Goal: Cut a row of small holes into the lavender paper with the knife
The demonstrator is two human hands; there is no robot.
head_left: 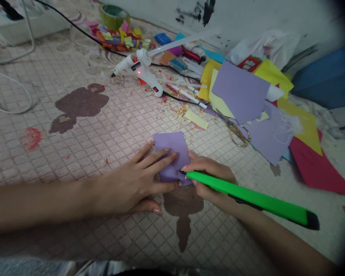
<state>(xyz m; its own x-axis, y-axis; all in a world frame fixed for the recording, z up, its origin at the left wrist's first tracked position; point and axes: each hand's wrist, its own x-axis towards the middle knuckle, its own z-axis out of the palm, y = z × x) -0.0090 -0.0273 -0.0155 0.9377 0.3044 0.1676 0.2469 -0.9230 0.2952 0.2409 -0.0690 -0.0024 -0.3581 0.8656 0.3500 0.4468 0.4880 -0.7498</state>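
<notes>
A small purple rectangle of craft sheet lies on the patterned tablecloth in front of me. My left hand rests flat across it, fingers spread, pressing on its left and middle parts. In my right hand is a bright green utility knife with black parts, its long body slanting down to the right. The dark tip touches or hovers just over the sheet's lower right part, close to my left fingertips; which of the two I cannot tell. My right fingers also lie along the sheet's right edge.
A white glue gun with a lit red light stands beyond, its black cord trailing. Gold-handled scissors and coloured sheets lie at right. Foam cut-outs, green tape and a power strip are at the back.
</notes>
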